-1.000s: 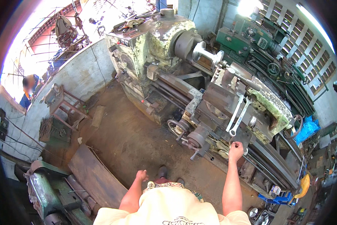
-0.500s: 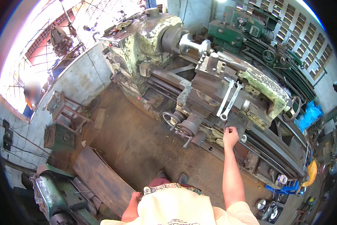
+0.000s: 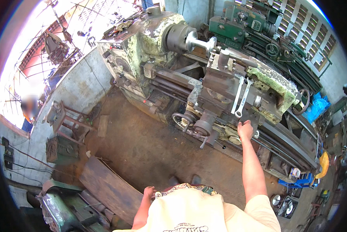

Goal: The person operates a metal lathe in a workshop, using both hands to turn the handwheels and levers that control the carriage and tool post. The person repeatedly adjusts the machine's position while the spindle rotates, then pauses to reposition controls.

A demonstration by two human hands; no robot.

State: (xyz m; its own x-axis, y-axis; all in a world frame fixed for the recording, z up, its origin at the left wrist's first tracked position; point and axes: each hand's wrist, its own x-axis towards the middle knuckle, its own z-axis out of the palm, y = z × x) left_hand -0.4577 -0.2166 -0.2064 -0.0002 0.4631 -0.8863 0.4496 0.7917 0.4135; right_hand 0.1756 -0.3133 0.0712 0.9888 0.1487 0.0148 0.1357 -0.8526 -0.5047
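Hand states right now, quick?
Left hand: loosely curled, contents can't be told.
Right hand: curled at the lathe, grip can't be told.

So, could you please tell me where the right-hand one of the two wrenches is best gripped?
Probably take the wrench by its slim shaft, just beyond the ring end, coming from the near right: that end points toward the right hand, while the other wrench lies close along its left side.
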